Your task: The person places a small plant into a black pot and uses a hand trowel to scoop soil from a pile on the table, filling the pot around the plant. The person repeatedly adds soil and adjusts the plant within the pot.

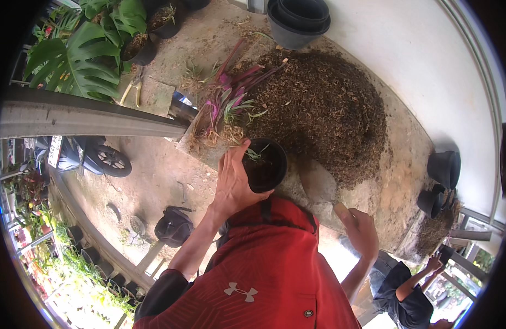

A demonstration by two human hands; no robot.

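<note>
With its fingers and thumb around the rim, my left hand (236,177) grips a black plastic pot (279,164) that holds dark soil and a small green plant (256,154). My right hand (361,232) is closed on the wooden handle of a trowel (317,181), whose broad metal blade lies at the lower edge of a heap of brown potting mix (322,103). Uprooted plants with purple and green leaves (232,103) lie just beyond the pot, beside the heap, their roots towards me.
Nested black pots (298,24) stand beyond the heap, and more black pots (443,168) at the right by the white wall. Yellow-handled pruning shears (133,90) lie near a monstera (78,61). A metal post (92,115) juts in from the left. A co-worker (403,288) is at lower right.
</note>
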